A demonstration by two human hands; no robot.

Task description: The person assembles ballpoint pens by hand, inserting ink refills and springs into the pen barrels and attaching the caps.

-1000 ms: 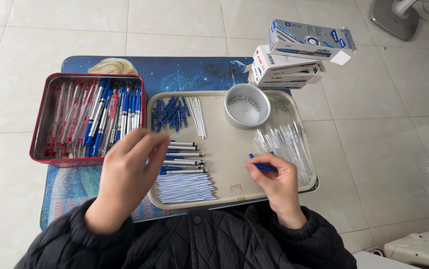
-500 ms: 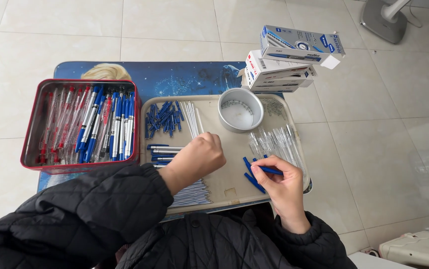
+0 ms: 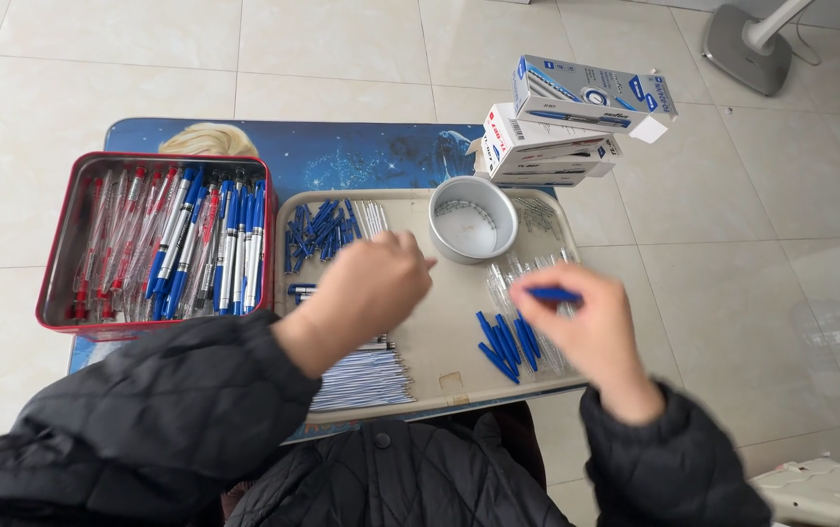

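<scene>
While my right hand (image 3: 591, 327) pinches a blue pen part (image 3: 554, 294) above the beige tray (image 3: 440, 337), I keep my left hand (image 3: 366, 288) loosely curled (seemingly empty) and near, steadying alignment.

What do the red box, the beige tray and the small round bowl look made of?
Red box: likely painted tin, given its thin glossy walls and rolled rim. Beige tray: probably matte plastic, with its even dull colour and rounded lip. Round bowl: looks like brushed metal, grey with a soft sheen, though it could be plastic.
</scene>
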